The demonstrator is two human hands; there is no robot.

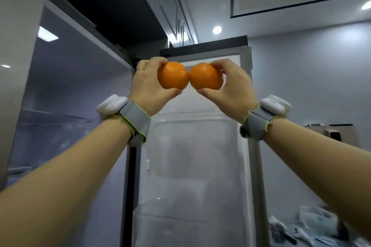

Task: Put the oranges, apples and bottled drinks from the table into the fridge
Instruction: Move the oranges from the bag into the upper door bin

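Note:
Both arms are raised in front of the open fridge. My left hand (147, 84) grips one orange (172, 76) and my right hand (233, 88) grips a second orange (205, 76). The two oranges touch side by side at head height. Behind them stands the open fridge door (192, 156) with its white inner lining and door shelves. The fridge compartment (66, 90) opens to the left, with a glass shelf across it. No apples or bottles are in view.
Grey wall cabinets (170, 6) hang above the fridge. At the lower right lies a surface with clutter (313, 228), and a cardboard box (331, 132) sits at the right wall. Grey straps with white sensor pods are on both wrists.

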